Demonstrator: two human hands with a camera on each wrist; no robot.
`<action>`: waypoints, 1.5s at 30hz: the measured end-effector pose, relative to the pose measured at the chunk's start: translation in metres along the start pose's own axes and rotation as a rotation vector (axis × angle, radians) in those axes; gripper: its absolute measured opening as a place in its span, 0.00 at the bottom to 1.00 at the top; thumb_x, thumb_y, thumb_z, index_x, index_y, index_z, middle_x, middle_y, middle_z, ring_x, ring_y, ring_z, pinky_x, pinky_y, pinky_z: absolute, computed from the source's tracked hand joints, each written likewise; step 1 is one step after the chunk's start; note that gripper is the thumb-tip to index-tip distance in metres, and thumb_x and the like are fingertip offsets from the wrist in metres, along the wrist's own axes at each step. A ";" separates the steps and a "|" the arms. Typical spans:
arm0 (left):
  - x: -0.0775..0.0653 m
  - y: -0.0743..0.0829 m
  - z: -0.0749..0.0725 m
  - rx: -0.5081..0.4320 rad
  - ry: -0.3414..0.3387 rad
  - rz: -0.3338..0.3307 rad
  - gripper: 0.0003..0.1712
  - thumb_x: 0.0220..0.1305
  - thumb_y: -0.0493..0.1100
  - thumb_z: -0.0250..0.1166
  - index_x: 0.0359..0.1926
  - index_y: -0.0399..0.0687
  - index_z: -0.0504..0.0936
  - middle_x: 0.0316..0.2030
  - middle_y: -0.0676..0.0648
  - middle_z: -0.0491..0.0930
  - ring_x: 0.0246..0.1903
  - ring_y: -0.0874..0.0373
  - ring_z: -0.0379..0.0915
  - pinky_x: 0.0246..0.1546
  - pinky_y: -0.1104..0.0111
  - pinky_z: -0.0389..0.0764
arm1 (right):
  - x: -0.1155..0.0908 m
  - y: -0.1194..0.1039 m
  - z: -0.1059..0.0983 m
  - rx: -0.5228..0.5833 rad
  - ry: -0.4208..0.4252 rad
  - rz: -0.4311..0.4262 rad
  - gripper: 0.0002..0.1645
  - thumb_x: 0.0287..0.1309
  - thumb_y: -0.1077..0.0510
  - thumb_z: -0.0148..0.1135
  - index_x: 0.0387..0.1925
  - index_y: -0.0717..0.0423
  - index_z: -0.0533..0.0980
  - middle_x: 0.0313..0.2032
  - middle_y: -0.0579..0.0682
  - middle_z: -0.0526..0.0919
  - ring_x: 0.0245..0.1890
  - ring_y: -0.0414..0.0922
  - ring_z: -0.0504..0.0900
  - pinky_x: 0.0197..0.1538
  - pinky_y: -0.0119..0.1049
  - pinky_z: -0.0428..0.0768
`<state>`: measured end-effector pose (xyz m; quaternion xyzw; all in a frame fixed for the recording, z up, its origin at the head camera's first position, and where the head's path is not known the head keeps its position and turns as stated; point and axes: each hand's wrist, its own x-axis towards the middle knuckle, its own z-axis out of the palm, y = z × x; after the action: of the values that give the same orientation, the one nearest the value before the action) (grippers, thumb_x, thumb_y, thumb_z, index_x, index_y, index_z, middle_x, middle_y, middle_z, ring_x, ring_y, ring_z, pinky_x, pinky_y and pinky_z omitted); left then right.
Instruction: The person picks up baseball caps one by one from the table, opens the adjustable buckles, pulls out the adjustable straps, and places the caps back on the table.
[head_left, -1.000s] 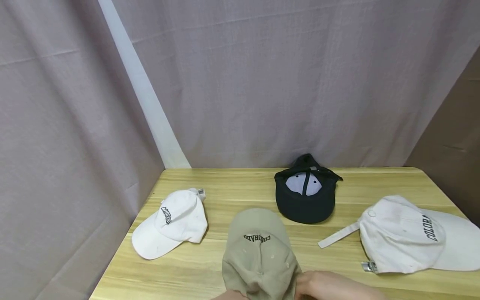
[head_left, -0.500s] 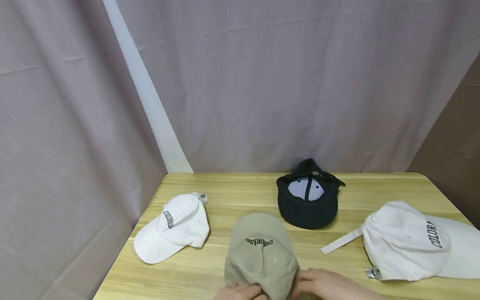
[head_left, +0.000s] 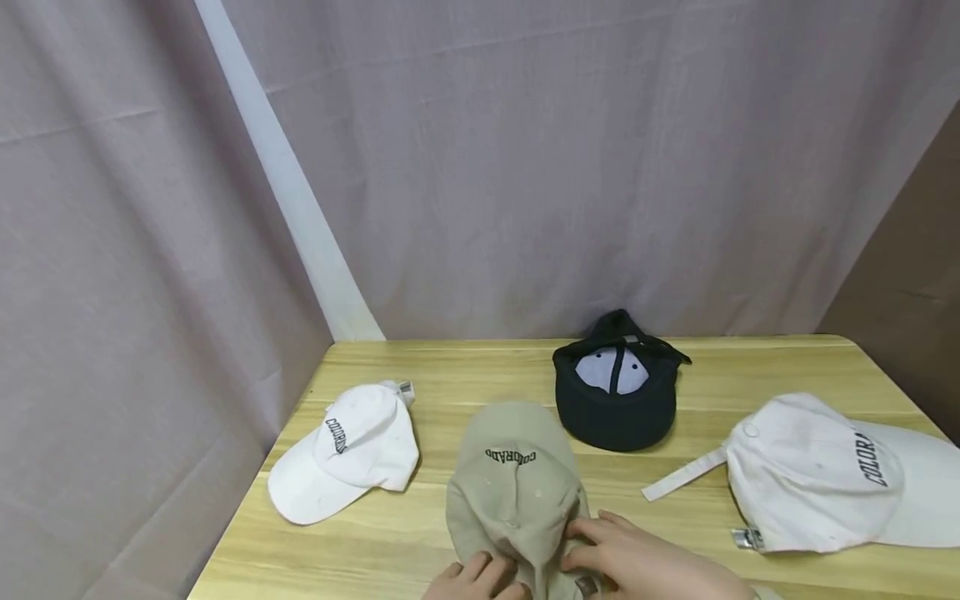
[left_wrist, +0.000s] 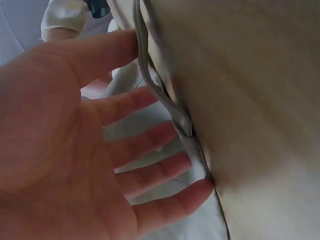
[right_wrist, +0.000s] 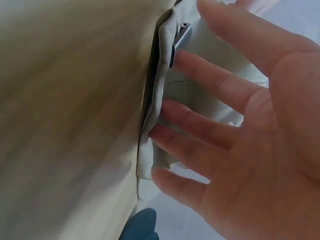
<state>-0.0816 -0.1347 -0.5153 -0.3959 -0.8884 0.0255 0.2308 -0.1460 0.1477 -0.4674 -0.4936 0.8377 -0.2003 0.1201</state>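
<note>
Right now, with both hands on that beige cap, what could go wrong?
The beige cap could crumple further: its soft crown is creased between the left hand and right hand. Its brim also lies close to the black cap, so a push that way might bump it.

The right hand [right_wrist: 255,130] is touching the beige cap [right_wrist: 187,90].
Its fingers [right_wrist: 200,122] are resting along the edge, one just beside a metal buckle [right_wrist: 183,37]; the wooden table [right_wrist: 65,125] is filling the left side.

Gap between beige cap [head_left: 513,496] and leftmost cap [head_left: 356,446]
</note>
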 end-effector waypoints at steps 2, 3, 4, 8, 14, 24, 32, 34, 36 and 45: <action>0.001 -0.004 -0.002 -0.045 -0.061 -0.009 0.13 0.71 0.63 0.54 0.44 0.65 0.75 0.44 0.58 0.72 0.36 0.64 0.67 0.22 0.76 0.63 | 0.007 -0.001 -0.003 0.040 -0.008 0.030 0.19 0.62 0.45 0.68 0.54 0.36 0.79 0.54 0.39 0.74 0.48 0.35 0.72 0.48 0.37 0.77; 0.003 -0.007 -0.005 -0.072 -0.098 -0.021 0.14 0.71 0.64 0.54 0.44 0.64 0.75 0.45 0.57 0.72 0.36 0.63 0.67 0.24 0.76 0.64 | 0.011 -0.001 -0.004 0.046 -0.005 0.031 0.19 0.62 0.45 0.68 0.54 0.37 0.79 0.52 0.38 0.73 0.46 0.34 0.71 0.45 0.34 0.76; 0.005 -0.010 -0.009 -0.101 -0.150 -0.033 0.15 0.70 0.65 0.55 0.44 0.63 0.75 0.45 0.55 0.72 0.36 0.62 0.66 0.25 0.76 0.66 | 0.015 -0.002 -0.005 0.045 -0.003 0.030 0.20 0.61 0.45 0.69 0.54 0.38 0.79 0.51 0.37 0.73 0.44 0.33 0.70 0.44 0.33 0.75; 0.014 -0.030 -0.021 -0.152 -0.298 -0.046 0.18 0.67 0.63 0.61 0.46 0.57 0.74 0.47 0.50 0.70 0.39 0.58 0.65 0.25 0.75 0.69 | 0.036 -0.001 -0.007 -0.019 0.035 -0.014 0.21 0.57 0.49 0.72 0.53 0.43 0.79 0.50 0.40 0.71 0.43 0.33 0.71 0.44 0.32 0.76; 0.025 -0.059 -0.024 -0.332 -0.445 -0.154 0.21 0.63 0.60 0.68 0.46 0.56 0.72 0.49 0.50 0.67 0.42 0.56 0.61 0.27 0.72 0.69 | 0.066 0.010 -0.008 -0.030 0.052 0.032 0.21 0.55 0.52 0.74 0.51 0.44 0.79 0.54 0.44 0.72 0.46 0.36 0.76 0.48 0.35 0.78; 0.049 -0.097 -0.011 -0.242 -0.443 -0.196 0.19 0.63 0.58 0.68 0.42 0.53 0.73 0.42 0.49 0.68 0.42 0.51 0.63 0.39 0.64 0.71 | 0.106 0.034 -0.013 -0.063 0.037 0.079 0.21 0.63 0.54 0.67 0.56 0.47 0.74 0.59 0.49 0.70 0.57 0.48 0.75 0.57 0.58 0.74; 0.073 -0.118 0.009 -0.211 -0.498 -0.256 0.26 0.65 0.63 0.64 0.52 0.50 0.77 0.50 0.42 0.72 0.49 0.44 0.66 0.47 0.57 0.73 | 0.120 0.050 -0.017 -0.039 0.030 0.181 0.21 0.69 0.52 0.62 0.60 0.47 0.71 0.63 0.52 0.66 0.64 0.56 0.70 0.56 0.75 0.65; 0.079 -0.123 0.014 -0.204 -0.505 -0.264 0.26 0.65 0.64 0.63 0.52 0.51 0.77 0.51 0.43 0.72 0.49 0.44 0.65 0.45 0.58 0.73 | 0.122 0.055 -0.019 -0.033 0.037 0.191 0.21 0.69 0.53 0.61 0.60 0.48 0.71 0.63 0.53 0.66 0.64 0.56 0.70 0.56 0.75 0.65; 0.084 -0.126 0.018 -0.194 -0.514 -0.270 0.27 0.66 0.65 0.62 0.52 0.51 0.77 0.52 0.43 0.72 0.50 0.44 0.65 0.46 0.58 0.74 | 0.123 0.057 -0.022 -0.030 0.037 0.202 0.21 0.69 0.53 0.61 0.61 0.48 0.71 0.63 0.53 0.66 0.64 0.56 0.70 0.57 0.74 0.65; 0.096 -0.129 0.021 -0.212 -0.555 -0.308 0.36 0.66 0.66 0.61 0.64 0.48 0.76 0.60 0.40 0.72 0.58 0.40 0.63 0.54 0.54 0.74 | 0.125 0.060 -0.026 -0.012 0.019 0.216 0.21 0.70 0.53 0.59 0.62 0.49 0.70 0.62 0.53 0.65 0.66 0.56 0.66 0.59 0.70 0.65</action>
<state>-0.2357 -0.1513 -0.4670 -0.2566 -0.9646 0.0045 -0.0615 -0.2629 0.0701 -0.4719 -0.3995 0.8882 -0.1858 0.1302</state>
